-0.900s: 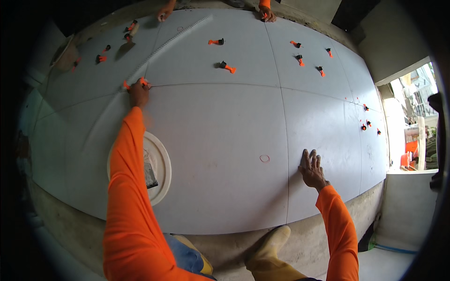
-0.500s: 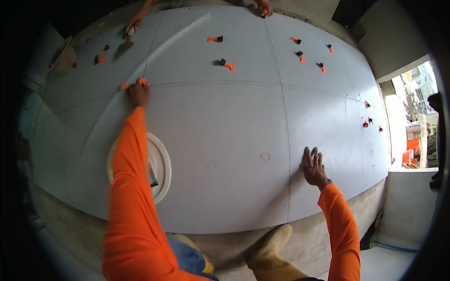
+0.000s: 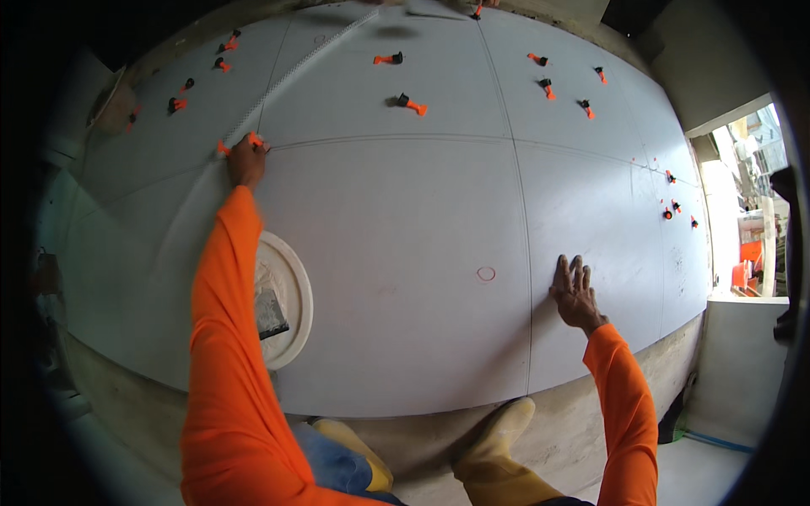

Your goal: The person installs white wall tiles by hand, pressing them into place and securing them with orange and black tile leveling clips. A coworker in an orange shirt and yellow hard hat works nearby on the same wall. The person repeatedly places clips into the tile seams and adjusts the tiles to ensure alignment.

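Note:
My left hand (image 3: 246, 164) reaches forward to a tile joint, its fingers closed around an orange tile leveler (image 3: 255, 141). Another orange piece (image 3: 224, 148) stands just left of those fingers. On the near right, my right hand (image 3: 577, 297) rests with fingers outstretched on a large grey tile (image 3: 607, 228), just right of a joint; it holds nothing. Under my left forearm sits a round whitish bucket or basin (image 3: 302, 295), partly hidden, with a dark flat-bladed tool (image 3: 271, 314) in it.
Several orange-and-black tile levelers (image 3: 409, 104) are scattered over the tiles, some at the far right (image 3: 672, 211). A thin serrated strip (image 3: 308, 63) lies diagonally at the far left. My yellow boots (image 3: 498, 438) stand by the near tile edge.
The other person's hand and trowel have left the far left, where more levelers now show. The view has shifted slightly. Both my hands stay at the same spots on the tiles.

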Demonstrator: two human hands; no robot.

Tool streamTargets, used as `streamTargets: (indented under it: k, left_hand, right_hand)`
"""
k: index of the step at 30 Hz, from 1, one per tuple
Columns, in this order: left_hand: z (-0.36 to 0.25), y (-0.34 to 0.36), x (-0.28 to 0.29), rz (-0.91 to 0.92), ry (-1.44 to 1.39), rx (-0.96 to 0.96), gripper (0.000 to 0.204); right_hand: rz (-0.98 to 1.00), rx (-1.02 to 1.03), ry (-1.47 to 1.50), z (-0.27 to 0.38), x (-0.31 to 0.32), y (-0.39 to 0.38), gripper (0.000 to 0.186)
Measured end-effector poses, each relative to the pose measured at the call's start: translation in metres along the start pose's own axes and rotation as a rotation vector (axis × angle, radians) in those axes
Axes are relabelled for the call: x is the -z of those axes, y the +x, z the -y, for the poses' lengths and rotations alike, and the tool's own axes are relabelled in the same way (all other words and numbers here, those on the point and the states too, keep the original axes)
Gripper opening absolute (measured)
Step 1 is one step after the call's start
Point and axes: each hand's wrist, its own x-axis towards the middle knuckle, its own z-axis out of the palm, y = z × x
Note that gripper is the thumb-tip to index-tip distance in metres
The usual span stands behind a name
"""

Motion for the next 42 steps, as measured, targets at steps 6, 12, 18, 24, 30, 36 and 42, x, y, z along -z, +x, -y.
streamTargets:
  k: [6,12,18,24,30,36,42]
  left_hand:
    - [-0.006,-0.004,-0.001,-0.027,0.041,0.046,0.016]
    - [-0.001,0.003,-0.006,-0.084,0.217,-0.037,0.025]
    - [-0.006,-0.003,-0.002,-0.135,0.266,0.043,0.024]
    - [-0.005,0.000,-0.001,-0.110,0.159,0.092,0.024]
    - [-0.011,-0.001,-0.005,-0.144,0.298,-0.055,0.022]
    - [-0.007,0.000,-0.011,-0.128,0.069,0.091,0.023]
    - [0.008,0.007,-0.023,-0.164,0.239,-0.058,0.030]
  right_hand:
    - [-0.003,0.005,0.008,0.001,0.000,0.001,0.082]
    - [-0.006,0.000,-0.006,0.001,-0.001,0.001,0.082]
    - [-0.009,0.014,-0.008,-0.001,0.000,0.001,0.081]
    - [-0.024,0.030,0.014,0.001,-0.001,0.000,0.081]
    - [-0.018,0.014,0.003,0.003,0.003,-0.004,0.081]
    - [0.015,0.000,0.033,0.005,0.007,-0.006,0.081]
    - [0.042,-0.009,0.017,0.008,0.013,-0.008,0.080]
